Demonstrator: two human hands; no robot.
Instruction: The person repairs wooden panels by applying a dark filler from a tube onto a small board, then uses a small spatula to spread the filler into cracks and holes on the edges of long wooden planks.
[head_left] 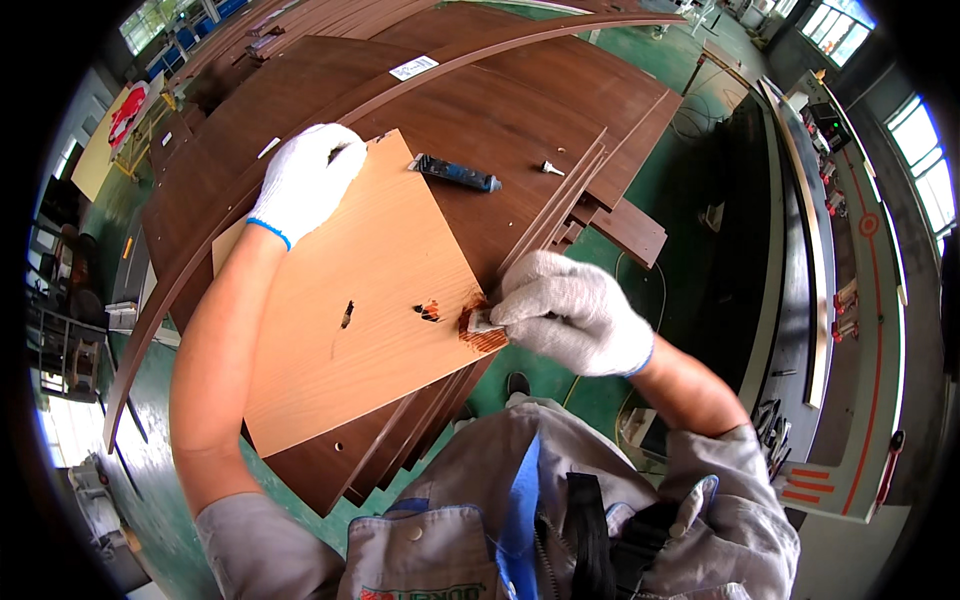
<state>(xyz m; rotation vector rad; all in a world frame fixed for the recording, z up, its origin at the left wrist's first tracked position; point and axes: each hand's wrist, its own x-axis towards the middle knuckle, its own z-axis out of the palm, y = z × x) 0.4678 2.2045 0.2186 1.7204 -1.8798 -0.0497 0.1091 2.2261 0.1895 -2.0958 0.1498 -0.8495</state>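
A light wood-coloured board (390, 240) lies tilted across a stack of dark brown panels. My left hand (310, 185), in a white knit glove, is at the board's far left edge with its fingers bent over that edge. At the board's right corner, my gloved right hand (575, 315) pinches a small, pale, flat scraper (482, 322). The scraper touches a reddish-brown smear (487, 341) on the corner. Left of it are a second brown smear (428, 312) and a dark mark (347, 314). A dark blue tube (457, 173) rests beyond the board, near a small white nozzle cap (551, 168).
Large brown panels (520, 110) make up the work surface, with a long curved brown strip (290, 125) along their far and left side. Narrow brown pieces (630, 232) stick out at right. Further right runs a long machine (835, 300). A cable (662, 290) trails over the green floor.
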